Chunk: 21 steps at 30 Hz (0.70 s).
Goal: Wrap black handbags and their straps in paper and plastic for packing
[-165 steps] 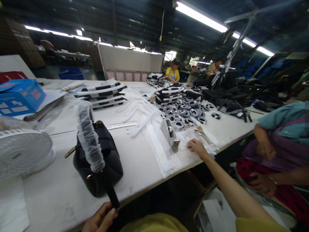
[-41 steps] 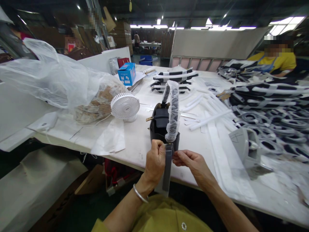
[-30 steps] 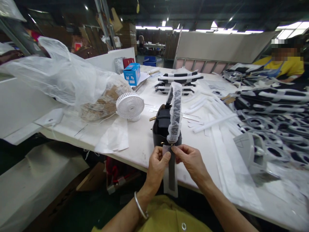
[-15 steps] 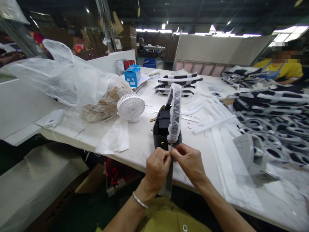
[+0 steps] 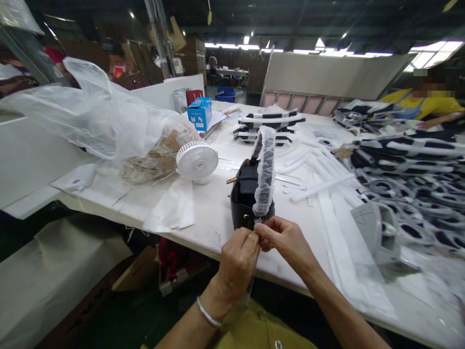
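Note:
A black bag (image 5: 245, 196) stands at the table's front edge, its handle (image 5: 266, 169) arching up in a white translucent wrap. Just below the handle's near end, my left hand (image 5: 240, 257) is closed, with its fingers pinched together. Against it, my right hand (image 5: 285, 240) pinches with thumb and forefinger at the same spot. What lies between the fingertips is too small and covered to name. A clear strip hangs beneath the left hand.
On the white table (image 5: 214, 213), a small fan (image 5: 197, 161) and a blue box (image 5: 199, 114) stand left of the bag. Wrapped rings and straps (image 5: 407, 155) pile up at right. A person in yellow (image 5: 436, 104) is at the far right.
Both hands have moved slightly down towards me, and the right fingertips now sit closer over the left. The wrapped handle has shifted a little right. The person at right has moved an arm.

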### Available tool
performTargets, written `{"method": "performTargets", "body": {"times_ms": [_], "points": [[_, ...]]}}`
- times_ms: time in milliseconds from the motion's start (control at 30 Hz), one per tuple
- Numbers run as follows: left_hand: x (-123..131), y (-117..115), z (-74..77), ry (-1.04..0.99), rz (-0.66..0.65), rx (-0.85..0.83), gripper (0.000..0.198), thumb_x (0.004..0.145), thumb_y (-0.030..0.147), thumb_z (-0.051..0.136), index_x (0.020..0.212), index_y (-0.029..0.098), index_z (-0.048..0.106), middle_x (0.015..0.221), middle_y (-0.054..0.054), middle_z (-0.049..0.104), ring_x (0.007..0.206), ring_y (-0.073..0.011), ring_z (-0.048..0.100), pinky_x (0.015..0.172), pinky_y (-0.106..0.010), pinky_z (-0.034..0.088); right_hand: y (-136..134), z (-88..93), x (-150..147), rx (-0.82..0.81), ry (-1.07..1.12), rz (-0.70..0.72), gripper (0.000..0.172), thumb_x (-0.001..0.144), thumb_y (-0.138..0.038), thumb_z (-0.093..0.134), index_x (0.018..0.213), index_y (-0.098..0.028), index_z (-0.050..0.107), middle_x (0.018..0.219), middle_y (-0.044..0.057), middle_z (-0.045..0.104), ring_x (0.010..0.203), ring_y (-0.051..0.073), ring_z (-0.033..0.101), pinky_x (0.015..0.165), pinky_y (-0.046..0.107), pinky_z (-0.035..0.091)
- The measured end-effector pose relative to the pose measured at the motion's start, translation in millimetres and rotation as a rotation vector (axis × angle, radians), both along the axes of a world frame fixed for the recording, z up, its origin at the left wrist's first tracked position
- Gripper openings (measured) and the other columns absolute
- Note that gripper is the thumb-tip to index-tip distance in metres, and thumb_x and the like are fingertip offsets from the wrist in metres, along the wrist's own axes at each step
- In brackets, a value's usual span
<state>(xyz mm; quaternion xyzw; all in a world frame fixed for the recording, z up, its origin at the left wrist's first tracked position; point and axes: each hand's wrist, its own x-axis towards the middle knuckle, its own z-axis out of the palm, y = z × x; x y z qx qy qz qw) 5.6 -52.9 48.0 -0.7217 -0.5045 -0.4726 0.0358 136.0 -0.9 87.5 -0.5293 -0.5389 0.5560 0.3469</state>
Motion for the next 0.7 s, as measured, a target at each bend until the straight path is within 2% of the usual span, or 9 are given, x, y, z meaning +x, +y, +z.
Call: {"method": "performTargets", "body": {"times_ms": [67,167,267,367,467,567,633,700], "points": [[2,-3,0.0,0.044,-0.017,-0.003,0.016,0.094,0.008,0.047,0.099,0.014,0.061,0.075,-0.004,0.061,0.07,-0.0169,0.057,0.064,-0.029,0.05,1,0.0,0,0.019,-0.052,-0.014,0.041,0.069,-0.053,0.077,0.062,-0.018,0.058,0.05,0.001,0.061,0.046,0.014,0.057,0.045,0.024,0.046],[5,-7,-0.8,0.079,-0.039,-0.008,0.025,0.094,0.007,0.046,0.116,0.012,0.057,0.081,-0.006,0.063,0.074,-0.0175,0.058,0.067,-0.03,0.052,3,-1.4,-1,0.047,-0.108,-0.031,0.041,0.075,-0.052,0.071,0.058,-0.019,0.055,0.048,0.001,0.06,0.044,0.014,0.056,0.043,0.024,0.045],[5,-10,-4.5,-0.022,-0.05,-0.056,0.035,0.092,0.004,0.046,0.125,0.015,0.052,0.091,-0.007,0.064,0.083,-0.0177,0.06,0.076,-0.031,0.054,4,-2.8,0,0.057,-0.102,-0.031,0.041,0.078,-0.052,0.066,0.058,-0.019,0.055,0.048,0.0,0.059,0.043,0.014,0.055,0.043,0.024,0.044],[3,-14,-13.2,-0.178,0.014,-0.169,0.033,0.084,0.003,0.05,0.115,0.017,0.052,0.089,-0.004,0.06,0.077,-0.0158,0.061,0.072,-0.028,0.054,3,-4.0,0,0.074,-0.11,-0.051,0.04,0.078,-0.052,0.066,0.06,-0.018,0.059,0.049,0.0,0.058,0.042,0.011,0.05,0.042,0.023,0.038],[1,-23,-21.9,-0.155,0.008,-0.226,0.026,0.082,0.001,0.046,0.099,0.018,0.053,0.08,-0.001,0.057,0.068,-0.0141,0.059,0.064,-0.025,0.051,2,-6.1,-1,0.113,-0.104,-0.09,0.039,0.077,-0.05,0.068,0.059,-0.017,0.061,0.051,-0.001,0.058,0.046,0.009,0.047,0.046,0.022,0.035],[1,-38,-21.0,0.012,-0.152,-0.183,0.025,0.086,0.0,0.038,0.086,0.019,0.054,0.076,-0.003,0.058,0.065,-0.0144,0.057,0.058,-0.024,0.046,2,-9.2,-1,0.109,-0.013,-0.111,0.04,0.076,-0.049,0.071,0.057,-0.016,0.058,0.048,-0.003,0.05,0.047,0.008,0.041,0.047,0.022,0.031],[-1,-50,-13.7,0.079,-0.346,-0.184,0.023,0.088,0.003,0.041,0.092,0.018,0.058,0.076,-0.004,0.061,0.063,-0.0139,0.057,0.055,-0.023,0.043,3,-11.4,0,0.064,0.07,-0.103,0.041,0.074,-0.049,0.072,0.056,-0.017,0.055,0.047,-0.005,0.045,0.045,0.006,0.034,0.044,0.022,0.024],[-6,-58,-3.9,0.003,-0.487,-0.202,0.02,0.088,0.009,0.05,0.103,0.019,0.059,0.073,-0.001,0.062,0.062,-0.013,0.057,0.057,-0.023,0.043,5,-13.7,3,0.006,0.138,-0.079,0.042,0.073,-0.05,0.074,0.057,-0.017,0.053,0.045,-0.007,0.041,0.043,0.005,0.027,0.042,0.023,0.018]]}}
